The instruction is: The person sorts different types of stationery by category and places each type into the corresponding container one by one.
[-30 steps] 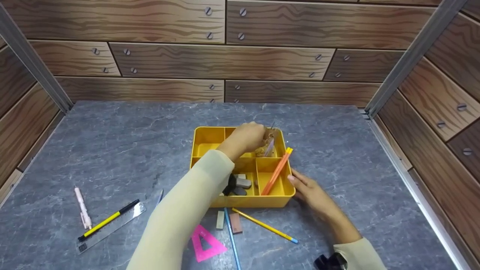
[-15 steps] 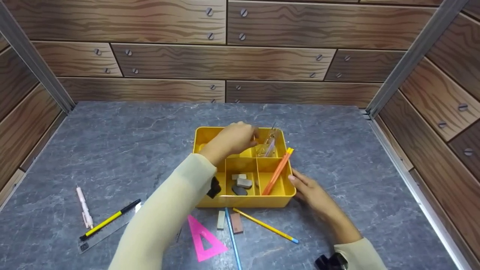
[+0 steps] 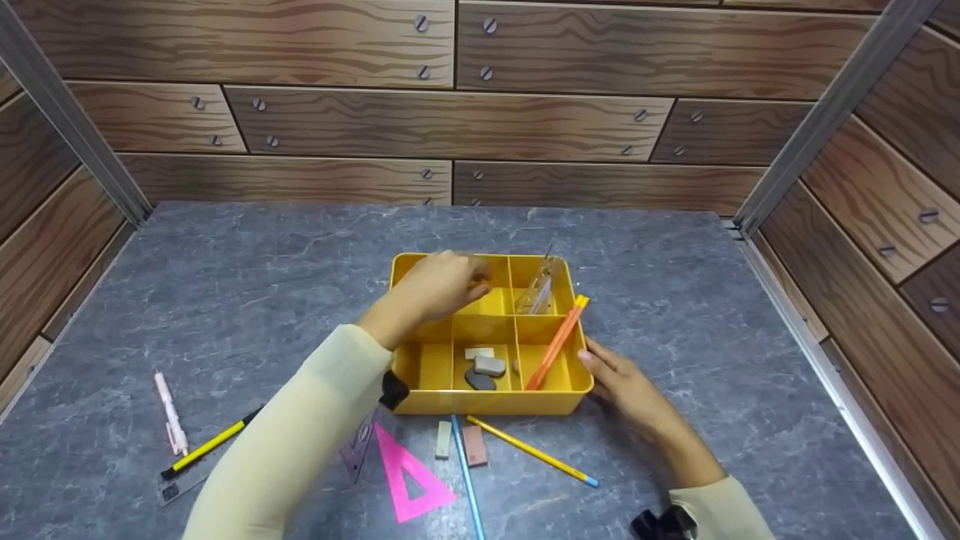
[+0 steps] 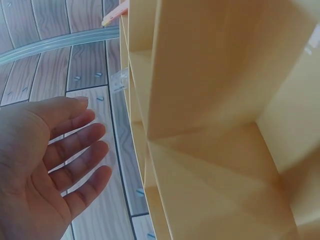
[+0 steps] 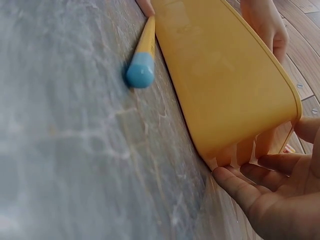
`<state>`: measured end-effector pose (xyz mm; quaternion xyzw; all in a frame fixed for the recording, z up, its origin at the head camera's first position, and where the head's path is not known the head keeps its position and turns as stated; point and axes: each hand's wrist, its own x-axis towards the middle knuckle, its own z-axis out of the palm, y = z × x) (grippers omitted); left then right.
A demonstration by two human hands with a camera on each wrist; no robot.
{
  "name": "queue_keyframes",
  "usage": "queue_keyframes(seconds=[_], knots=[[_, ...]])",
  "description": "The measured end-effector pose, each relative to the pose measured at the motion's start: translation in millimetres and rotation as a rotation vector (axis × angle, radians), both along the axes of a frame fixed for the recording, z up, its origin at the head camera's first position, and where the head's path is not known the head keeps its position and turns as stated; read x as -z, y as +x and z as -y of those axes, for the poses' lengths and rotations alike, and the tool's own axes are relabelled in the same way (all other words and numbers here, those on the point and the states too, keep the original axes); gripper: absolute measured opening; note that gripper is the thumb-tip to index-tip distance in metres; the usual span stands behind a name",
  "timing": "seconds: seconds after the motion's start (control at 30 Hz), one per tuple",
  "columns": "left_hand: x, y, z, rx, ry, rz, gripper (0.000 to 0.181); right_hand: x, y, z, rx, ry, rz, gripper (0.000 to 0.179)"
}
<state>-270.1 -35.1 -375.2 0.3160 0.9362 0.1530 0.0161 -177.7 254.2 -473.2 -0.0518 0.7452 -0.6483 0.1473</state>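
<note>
A yellow compartment box (image 3: 487, 403) stands on the table. My left hand (image 3: 439, 285) hovers over its back left compartments, fingers loosely bent. In the left wrist view that hand (image 4: 60, 155) holds nothing. My right hand (image 3: 634, 394) rests against the box's right side. The right wrist view shows its fingertips (image 5: 227, 177) touching the outer wall, thumb at the rim. Orange pencils (image 3: 555, 345) lean in the front right compartment. Erasers (image 3: 489, 365) lie in the front middle one. Clear drawing tools (image 3: 536, 292) stand in the back right one.
Before the box lie a pink set square (image 3: 412, 480), a blue pencil (image 3: 466, 480), a yellow pencil (image 3: 532, 450), a white eraser (image 3: 443, 440) and a reddish eraser (image 3: 474, 446). At left are a pink pen (image 3: 171, 412), a yellow-black pen (image 3: 210, 446) and a clear ruler (image 3: 176, 487).
My left hand has moved left, from the back right compartment to over the back left ones, uncovering the clear tools and the erasers. The right hand has stayed at the box's side.
</note>
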Motion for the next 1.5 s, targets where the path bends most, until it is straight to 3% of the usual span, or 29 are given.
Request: queue_keyframes(seconds=[0.23, 0.6, 0.87, 1.2, 1.5], knots=[[0.2, 12.5, 19.7, -0.010, 0.018, -0.002, 0.031, 0.5, 0.5, 0.5, 0.019, -0.003, 0.007, 0.062], [-0.9, 34.4, 49.3, 0.024, 0.091, -0.093, 0.028, 0.3, 0.6, -1.0, -0.003, -0.005, 0.002, 0.063], [2.7, 52.4, 71.0, 0.027, 0.133, -0.105, 0.027, 0.4, 0.7, -0.6, 0.012, 0.005, 0.000, 0.061], [18.2, 70.5, 101.2, -0.031, 0.131, -0.124, 0.025, 1.6, 0.5, -0.7, 0.009, 0.004, -0.002, 0.061], [33.9, 84.2, 144.5, -0.136, 0.112, -0.127, 0.027, 0.7, 0.6, -0.5, 0.011, 0.005, 0.006, 0.064]])
